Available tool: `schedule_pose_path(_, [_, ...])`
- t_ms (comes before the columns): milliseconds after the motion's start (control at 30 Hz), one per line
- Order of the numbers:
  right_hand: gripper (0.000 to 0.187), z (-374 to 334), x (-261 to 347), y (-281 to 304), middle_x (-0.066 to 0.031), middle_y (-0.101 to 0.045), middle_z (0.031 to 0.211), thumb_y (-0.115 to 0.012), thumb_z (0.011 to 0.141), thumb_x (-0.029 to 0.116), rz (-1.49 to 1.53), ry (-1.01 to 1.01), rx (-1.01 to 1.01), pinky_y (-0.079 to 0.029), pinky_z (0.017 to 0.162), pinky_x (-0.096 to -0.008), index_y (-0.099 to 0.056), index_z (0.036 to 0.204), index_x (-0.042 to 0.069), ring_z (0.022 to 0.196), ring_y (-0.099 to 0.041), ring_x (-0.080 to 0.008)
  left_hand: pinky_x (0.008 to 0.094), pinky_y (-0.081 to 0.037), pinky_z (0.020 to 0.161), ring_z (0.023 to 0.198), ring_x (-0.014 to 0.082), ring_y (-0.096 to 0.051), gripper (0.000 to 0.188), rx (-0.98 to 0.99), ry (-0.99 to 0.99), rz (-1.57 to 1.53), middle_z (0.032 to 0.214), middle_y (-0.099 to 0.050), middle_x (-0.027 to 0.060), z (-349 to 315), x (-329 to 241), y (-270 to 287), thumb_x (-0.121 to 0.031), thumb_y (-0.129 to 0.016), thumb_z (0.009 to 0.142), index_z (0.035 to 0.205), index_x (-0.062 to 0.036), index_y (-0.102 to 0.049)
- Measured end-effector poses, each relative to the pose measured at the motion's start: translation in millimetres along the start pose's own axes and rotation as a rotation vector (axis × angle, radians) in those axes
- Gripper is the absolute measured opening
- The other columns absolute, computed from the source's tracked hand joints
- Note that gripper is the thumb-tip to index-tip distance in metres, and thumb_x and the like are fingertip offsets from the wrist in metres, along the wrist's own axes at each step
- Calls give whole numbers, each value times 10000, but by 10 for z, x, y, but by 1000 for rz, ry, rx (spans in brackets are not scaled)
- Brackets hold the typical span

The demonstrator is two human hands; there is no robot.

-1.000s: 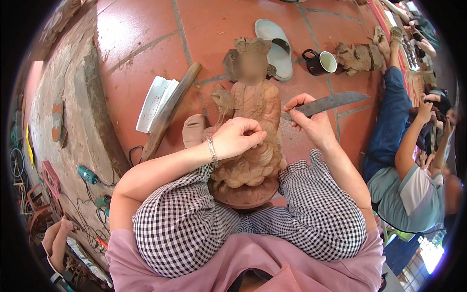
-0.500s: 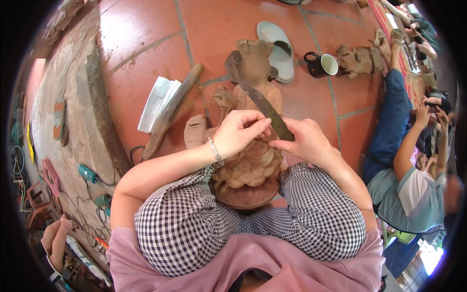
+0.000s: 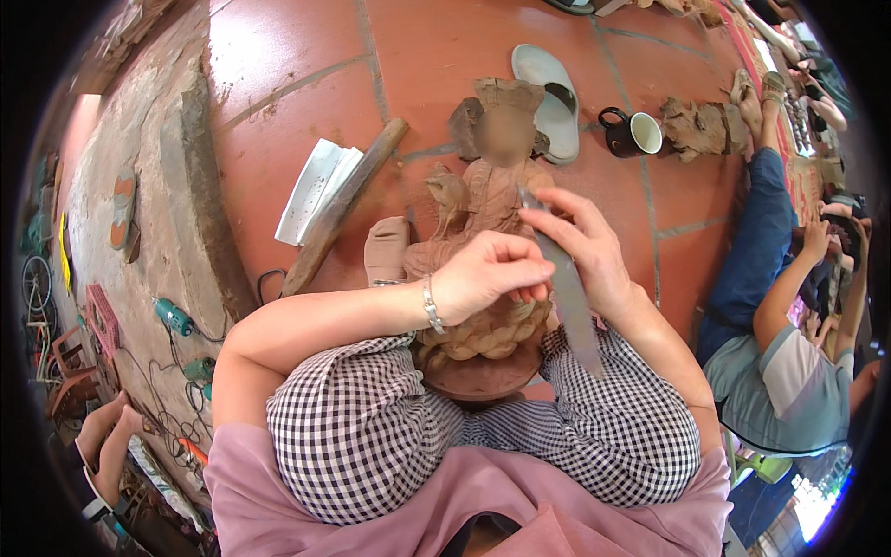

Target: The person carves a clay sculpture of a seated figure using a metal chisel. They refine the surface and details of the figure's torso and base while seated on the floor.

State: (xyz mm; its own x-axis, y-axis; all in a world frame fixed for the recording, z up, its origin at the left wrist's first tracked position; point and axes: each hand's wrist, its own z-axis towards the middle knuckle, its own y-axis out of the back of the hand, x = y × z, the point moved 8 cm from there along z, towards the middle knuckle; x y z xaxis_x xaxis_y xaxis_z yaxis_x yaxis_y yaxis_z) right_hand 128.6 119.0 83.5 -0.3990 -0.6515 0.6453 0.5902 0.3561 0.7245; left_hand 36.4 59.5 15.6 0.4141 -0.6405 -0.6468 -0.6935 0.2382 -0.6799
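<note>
A carved wooden statue stands upright between my knees on a round base, with rounded, bulging carving low down and a figure above. My right hand holds a long, narrow strip of sandpaper, its greyish face showing. The strip slants from beside the figure's shoulder down towards my right thigh. My left hand, wearing a bracelet, hovers over the statue's middle with thumb and fingers pressed together beside the strip. What that pinch holds, if anything, is hidden.
Folded white paper and a long wooden stick lie on the left. Beyond the statue are a grey slipper, a black mug and a rough wood piece. A thick slab bears power tools; another person sits right.
The strip has swung from pointing up and away across the statue to hanging down towards my right thigh. My right hand has turned and risen; the left has shifted slightly right and nearer.
</note>
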Motion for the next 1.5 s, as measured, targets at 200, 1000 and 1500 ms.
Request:
schedule_pose_path(200, [240, -210, -524, -140, -125, -664, 1119, -708, 860, 15, 339, -250, -8, -562, 759, -312, -691, 1100, 9, 902, -676, -211, 334, -531, 860, 979, 171, -667, 234, 241, -204, 533, 1030, -704, 65, -76, -112, -386, -173, -725, 891, 1090, -55, -693])
schedule_pose_path(1000, [353, -533, -1155, -394, -48, -686, 1094, -790, 839, 129, 788, -505, -275, -504, 900, -274, -666, 1126, -35, 999, -629, -121, 452, -446, 1034, 1025, 222, -632, 182, 560, -641, 1289, 1010, -696, 19, -30, 8, -599, -83, -721, 765, 946, -90, -704])
schedule_pose_path(1500, [355, -505, -1175, -464, -75, -714, 1092, -775, 855, 143, 750, -585, -214, -500, 880, -282, -671, 1145, -34, 968, -643, -113, 458, -463, 991, 919, 262, -659, 136, 478, -679, 1127, 936, -690, 46, 81, -8, -439, -128, -621, 755, 864, -73, -682])
